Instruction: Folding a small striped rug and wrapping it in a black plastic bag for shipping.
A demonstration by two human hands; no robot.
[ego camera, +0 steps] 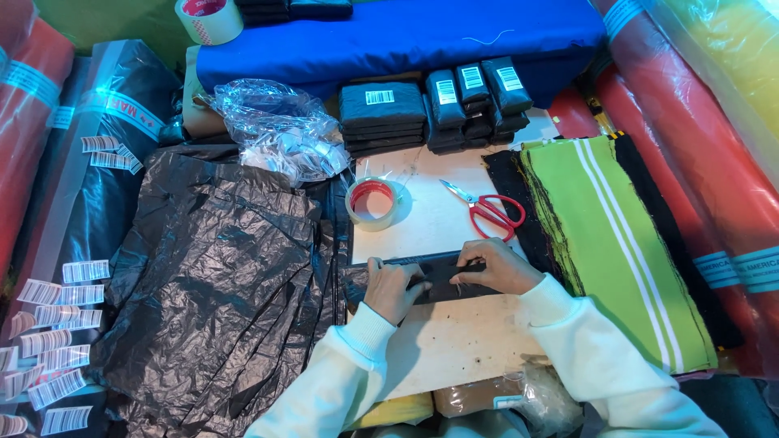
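A flat black plastic package [442,272] lies on the white board [454,341] in front of me. My left hand [393,288] presses on its left end with the fingers curled over it. My right hand [495,266] holds down its right end. Both sleeves are pale white. A roll of clear tape with a red core [373,203] stands just beyond the package on the left. Red-handled scissors [487,211] lie beyond it on the right.
Stacks of wrapped black packages with barcode labels [430,109] sit at the back against a blue fabric bolt [389,36]. Crumpled black plastic bags [219,284] spread on the left, barcode stickers [57,341] beside them. Green striped fabric [617,251] lies right; red fabric rolls [698,138] flank it.
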